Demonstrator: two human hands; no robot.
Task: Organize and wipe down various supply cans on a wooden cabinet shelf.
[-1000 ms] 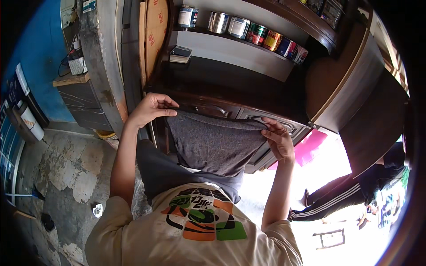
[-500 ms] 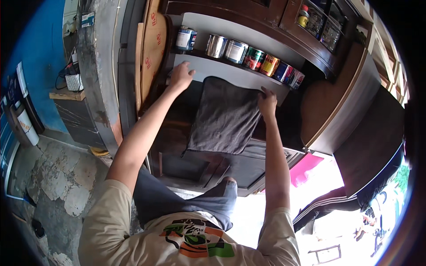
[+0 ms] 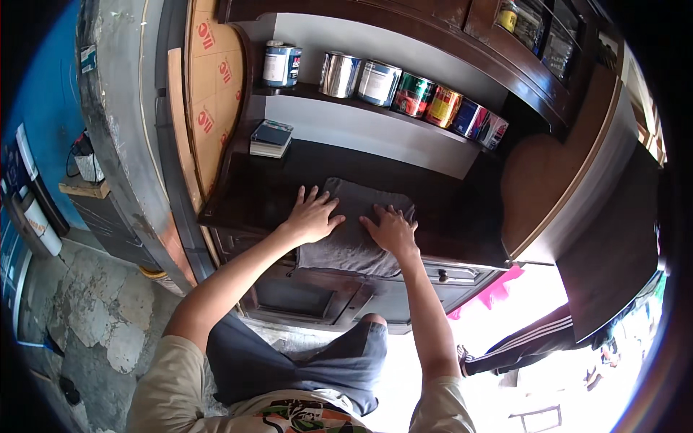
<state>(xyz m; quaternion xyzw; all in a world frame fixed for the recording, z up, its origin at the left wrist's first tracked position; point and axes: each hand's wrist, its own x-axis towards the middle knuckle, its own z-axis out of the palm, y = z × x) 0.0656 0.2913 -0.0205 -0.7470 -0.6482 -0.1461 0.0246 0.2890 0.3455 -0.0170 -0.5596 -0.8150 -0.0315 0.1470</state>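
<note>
A dark grey cloth (image 3: 354,216) lies spread on the dark wooden cabinet top (image 3: 447,209), and its near part hangs over the front edge. My left hand (image 3: 312,219) rests on the cloth's left side with fingers spread. On the right side of the cloth, my right hand (image 3: 392,229) lies with its fingers stretched out. Both palms face down, and the parts of the cloth beneath them are hidden.
Several metal cans, among them a silver can (image 3: 339,74), line the shelf (image 3: 361,105) above. A small stack of books (image 3: 271,137) sits at the cabinet top's back left. At far right, a striped dark trouser leg (image 3: 523,339) belongs to another person.
The cloth, held up by my right hand before, has come down onto the cabinet top. My left hand has moved down and right onto it. My right hand has let go of its corner.
</note>
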